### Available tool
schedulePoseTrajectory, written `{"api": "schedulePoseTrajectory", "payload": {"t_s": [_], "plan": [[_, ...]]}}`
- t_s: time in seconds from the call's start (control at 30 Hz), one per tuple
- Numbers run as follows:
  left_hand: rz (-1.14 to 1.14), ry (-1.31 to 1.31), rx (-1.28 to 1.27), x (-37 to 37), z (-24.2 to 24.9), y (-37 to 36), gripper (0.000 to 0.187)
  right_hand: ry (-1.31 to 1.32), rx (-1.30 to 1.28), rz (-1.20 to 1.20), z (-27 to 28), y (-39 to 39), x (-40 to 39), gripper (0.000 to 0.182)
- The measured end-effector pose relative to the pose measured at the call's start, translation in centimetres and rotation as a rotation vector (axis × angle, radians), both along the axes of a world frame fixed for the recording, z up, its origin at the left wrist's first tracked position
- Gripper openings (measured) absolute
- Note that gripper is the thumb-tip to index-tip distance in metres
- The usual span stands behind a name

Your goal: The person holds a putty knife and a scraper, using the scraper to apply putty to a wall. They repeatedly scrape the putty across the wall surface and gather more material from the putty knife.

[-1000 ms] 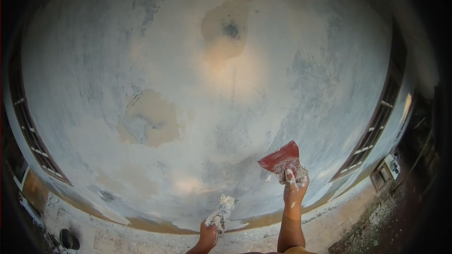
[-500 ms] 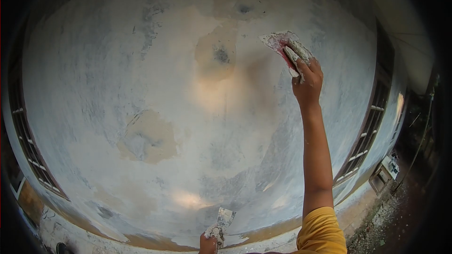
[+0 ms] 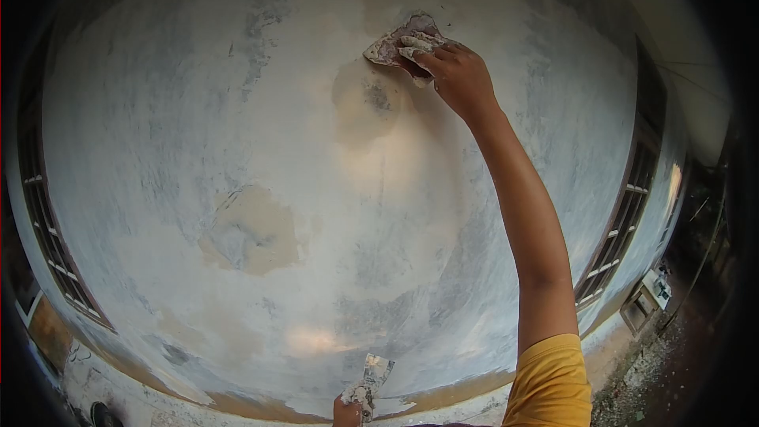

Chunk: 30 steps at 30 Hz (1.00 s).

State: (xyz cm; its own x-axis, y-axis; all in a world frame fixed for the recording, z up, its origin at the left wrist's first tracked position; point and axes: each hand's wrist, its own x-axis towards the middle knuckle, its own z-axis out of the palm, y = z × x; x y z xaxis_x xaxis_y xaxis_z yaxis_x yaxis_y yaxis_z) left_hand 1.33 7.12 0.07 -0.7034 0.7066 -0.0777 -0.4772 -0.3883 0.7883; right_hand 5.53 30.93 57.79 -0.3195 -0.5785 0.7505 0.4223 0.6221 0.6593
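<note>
My right hand (image 3: 462,75) is raised high on the wall, its fingers wrapped round the handle of a putty-caked plastering trowel (image 3: 393,45). The trowel's reddish, smeared blade lies at the wall (image 3: 316,213), just above a damp beige patch (image 3: 364,111) with a dark spot in it. Low in the view, my left hand (image 3: 348,411) grips a putty knife (image 3: 378,372) by its crusted handle, blade pointing up. That knife is apart from the right hand's trowel. Another beige patch (image 3: 261,229) shows on the wall to the left.
Barred windows flank the wall, one on the left (image 3: 51,213) and one on the right (image 3: 624,213). A pale ledge (image 3: 158,395) runs along the wall's foot. At the lower right, a small wooden stand (image 3: 639,308) stands by gravelly ground (image 3: 632,379).
My right hand has swept the trowel left and slightly up across the wall, from the right of the beige patch to above it. My left hand stays low with the putty knife.
</note>
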Motion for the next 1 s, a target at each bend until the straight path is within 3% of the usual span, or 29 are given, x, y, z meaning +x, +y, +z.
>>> {"api": "schedulePoseTrajectory", "payload": {"t_s": [0.07, 0.37, 0.43, 0.6, 0.83, 0.87, 1.0], "plan": [[0.01, 0.0, -0.006, -0.1, -0.2, -0.2, 0.033, 0.019, -0.092, 0.001, -0.2, 0.2, 0.1, 0.035], [0.044, -0.01, -0.031, 0.1, -0.7, -1.9, 0.034, -0.022, -0.061, -0.027, 0.4, -0.1, 2.4, 0.032], [0.048, -0.014, -0.042, 0.5, -0.9, -2.2, 0.034, 0.045, 0.004, 0.016, 0.7, -1.1, 1.4, 0.024], [0.066, -0.021, -0.056, 0.9, -1.1, -2.6, 0.034, -0.007, -0.048, 0.002, -0.9, -0.7, -0.6, 0.028], [0.078, -0.027, -0.074, 1.8, -1.1, -3.4, 0.034, 0.04, -0.095, -0.04, -1.0, -1.3, 2.4, 0.025], [0.078, -0.031, -0.077, 2.1, -1.0, -3.3, 0.034, 0.08, -0.044, 0.058, -0.8, -1.8, 1.7, 0.023], [0.086, -0.018, -0.16, 2.5, -0.8, -3.0, 0.034, -0.012, 0.043, 0.064, -0.9, -2.4, -1.7, 0.021]]}}
